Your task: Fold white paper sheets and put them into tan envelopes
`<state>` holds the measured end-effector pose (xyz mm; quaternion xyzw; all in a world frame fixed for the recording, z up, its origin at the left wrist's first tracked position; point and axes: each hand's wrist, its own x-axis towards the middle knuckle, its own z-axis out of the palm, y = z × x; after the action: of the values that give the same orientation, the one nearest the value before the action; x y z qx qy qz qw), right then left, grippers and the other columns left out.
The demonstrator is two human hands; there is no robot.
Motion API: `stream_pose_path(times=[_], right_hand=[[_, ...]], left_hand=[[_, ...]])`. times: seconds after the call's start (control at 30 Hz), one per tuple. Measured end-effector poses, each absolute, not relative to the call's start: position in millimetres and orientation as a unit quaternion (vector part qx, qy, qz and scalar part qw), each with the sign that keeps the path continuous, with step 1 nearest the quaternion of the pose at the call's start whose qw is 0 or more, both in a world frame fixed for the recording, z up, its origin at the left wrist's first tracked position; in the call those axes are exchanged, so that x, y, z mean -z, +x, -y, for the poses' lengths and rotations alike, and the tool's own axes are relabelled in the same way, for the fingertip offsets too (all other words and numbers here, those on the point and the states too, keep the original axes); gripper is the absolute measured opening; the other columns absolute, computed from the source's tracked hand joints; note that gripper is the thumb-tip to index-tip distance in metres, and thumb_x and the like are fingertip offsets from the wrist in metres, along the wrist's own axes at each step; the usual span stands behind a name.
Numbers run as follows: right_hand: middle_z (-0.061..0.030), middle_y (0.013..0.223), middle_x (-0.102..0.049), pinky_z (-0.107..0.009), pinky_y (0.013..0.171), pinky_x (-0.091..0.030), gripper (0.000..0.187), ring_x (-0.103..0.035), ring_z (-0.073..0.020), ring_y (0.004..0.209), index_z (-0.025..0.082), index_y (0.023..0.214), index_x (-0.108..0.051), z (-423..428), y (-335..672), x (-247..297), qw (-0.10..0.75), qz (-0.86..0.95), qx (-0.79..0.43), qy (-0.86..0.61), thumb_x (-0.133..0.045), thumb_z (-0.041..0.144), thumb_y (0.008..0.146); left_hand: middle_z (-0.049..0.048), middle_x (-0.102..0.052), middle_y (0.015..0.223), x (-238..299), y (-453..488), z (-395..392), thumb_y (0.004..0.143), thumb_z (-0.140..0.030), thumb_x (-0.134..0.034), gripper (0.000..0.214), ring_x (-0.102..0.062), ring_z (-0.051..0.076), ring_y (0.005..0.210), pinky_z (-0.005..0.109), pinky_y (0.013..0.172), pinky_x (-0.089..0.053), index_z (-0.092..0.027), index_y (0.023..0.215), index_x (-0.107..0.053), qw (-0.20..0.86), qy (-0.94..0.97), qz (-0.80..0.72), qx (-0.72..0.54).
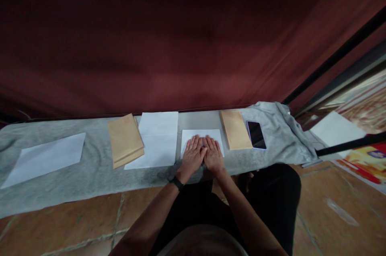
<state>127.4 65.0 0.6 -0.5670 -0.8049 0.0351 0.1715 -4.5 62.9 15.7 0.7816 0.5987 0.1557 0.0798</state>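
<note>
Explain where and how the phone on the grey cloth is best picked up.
Probably by its free long edge, on the right, coming in from that side with the right hand. The phone lies flat, screen up, on the grey cloth, with bare cloth along that edge. Its left edge lies close beside a brown envelope, leaving little finger room.

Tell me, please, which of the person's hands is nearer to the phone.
Right. The right hand lies on the white paper, left of the phone; the left hand lies farther left on the same paper.
</note>
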Motion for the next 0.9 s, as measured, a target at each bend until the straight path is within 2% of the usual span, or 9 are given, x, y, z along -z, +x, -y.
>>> stream_pose_path(times=[0.1, 0.43, 0.57, 0.73, 0.9], right_hand=[[-0.0135, 0.161, -0.033, -0.048, 0.121, -0.021, 0.054, -0.027, -0.0277, 0.150, 0.014, 0.154, -0.037, -65, 127, 3, 0.165, 0.798, -0.021, -0.579, -0.036, 0.020, 0.100], [-0.0216, 0.158, -0.034, -0.049, 0.119, -0.024, 0.057, -0.030, -0.0299, 0.148, 0.004, 0.154, -0.033, -65, 131, 7, 0.194, 0.769, 0.004, -0.610, -0.036, 0.031, 0.104], [-0.0233, 0.157, -0.036, -0.049, 0.117, -0.028, 0.061, -0.033, -0.0309, 0.147, 0.003, 0.153, -0.033, -64, 138, 13, 0.219, 0.759, 0.020, -0.612, -0.033, 0.040, 0.106], [-0.0241, 0.157, -0.036, -0.050, 0.116, -0.032, 0.063, -0.034, -0.0316, 0.146, 0.003, 0.155, -0.030, -58, 149, 17, 0.230, 0.760, 0.035, -0.607, -0.032, 0.043, 0.106], [-0.0253, 0.156, -0.036, -0.050, 0.116, -0.033, 0.066, -0.037, -0.0326, 0.145, 0.002, 0.155, -0.028, -53, 154, 19, 0.233, 0.754, 0.047, -0.613, -0.032, 0.045, 0.106]], left_hand=[[0.0150, -0.031, 0.162, -13, -5, -63, 0.104, -0.038, -0.029, 0.057, -0.020, 0.025, 0.153, 0.048, 0.125, -0.017, -0.009, 0.153, -0.035, 0.068, 0.784, -0.601, -0.143], [0.0173, -0.023, 0.164, -5, -12, -58, 0.104, -0.041, -0.030, 0.062, -0.018, 0.027, 0.153, 0.046, 0.125, -0.019, -0.006, 0.155, -0.028, 0.001, 0.764, -0.636, -0.109], [0.0192, -0.025, 0.163, -8, -14, -53, 0.102, -0.036, -0.033, 0.061, -0.021, 0.028, 0.153, 0.047, 0.124, -0.021, -0.004, 0.155, -0.028, -0.004, 0.740, -0.663, -0.112], [0.0217, -0.027, 0.162, -9, -18, -48, 0.101, -0.035, -0.037, 0.064, -0.021, 0.029, 0.152, 0.047, 0.124, -0.023, 0.000, 0.154, -0.027, -0.008, 0.719, -0.683, -0.131], [0.0243, -0.031, 0.159, -4, -21, -44, 0.101, -0.035, -0.034, 0.064, -0.027, 0.032, 0.150, 0.050, 0.122, -0.026, 0.001, 0.153, -0.028, -0.022, 0.698, -0.700, -0.151]])
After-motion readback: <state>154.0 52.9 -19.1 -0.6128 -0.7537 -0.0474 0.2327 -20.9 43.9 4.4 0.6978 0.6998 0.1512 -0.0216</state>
